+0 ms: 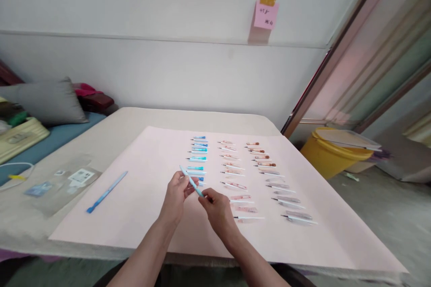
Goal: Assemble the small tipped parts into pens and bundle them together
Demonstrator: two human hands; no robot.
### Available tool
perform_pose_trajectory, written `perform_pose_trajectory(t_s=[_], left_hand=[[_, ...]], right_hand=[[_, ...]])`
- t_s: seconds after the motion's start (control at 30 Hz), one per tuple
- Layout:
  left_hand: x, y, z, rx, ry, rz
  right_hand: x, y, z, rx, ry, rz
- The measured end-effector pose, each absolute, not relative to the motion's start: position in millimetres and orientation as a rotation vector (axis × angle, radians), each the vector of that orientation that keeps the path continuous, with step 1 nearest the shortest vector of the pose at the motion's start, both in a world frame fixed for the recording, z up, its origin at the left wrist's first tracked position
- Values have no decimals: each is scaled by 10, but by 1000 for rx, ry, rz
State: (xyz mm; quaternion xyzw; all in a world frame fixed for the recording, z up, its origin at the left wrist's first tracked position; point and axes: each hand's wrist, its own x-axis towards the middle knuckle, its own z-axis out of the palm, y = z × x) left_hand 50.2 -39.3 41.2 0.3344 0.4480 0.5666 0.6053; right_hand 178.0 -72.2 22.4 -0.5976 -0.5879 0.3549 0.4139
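Both hands share one slim light-blue pen (192, 181), held slanted above the pink sheet (144, 215). My left hand (178, 188) grips its upper part between thumb and fingers. At the lower end, my right hand (215, 206) pinches it with thumb and fingertips. Just behind my hands runs a column of blue pen parts (198, 150), with thin dark-tipped refills beside them. Right of that lie pink-patterned pen parts (232, 166), some partly behind my right hand. A single longer blue pen (107, 192) rests by itself to the left.
Farther right is a column of brown and greyish pen parts (266, 165) with refills. Clear plastic bags (72, 184) lie left of the sheet. A grey cushion (47, 101) sits at far left, a yellow bin (332, 154) on the floor at right. A pink note hangs on the wall.
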Motion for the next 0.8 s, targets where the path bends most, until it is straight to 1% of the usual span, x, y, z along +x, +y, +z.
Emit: perform_pose_trajectory(t_s=[0.23,0.4,0.47,0.8], left_hand=[[491,-402,441,778,1138,1359],[425,-337,382,713,1065,1312],[403,-317,367,672,1030,1283],[430,-339,430,642,1038,1308]], right_hand=[[1742,-741,258,-1497,-1515,879],[1743,-728,193,-1421,-1373,1226],[1751,-720,174,-1395,-1343,1282],[1756,-723,194,-1460,-1397,1201]])
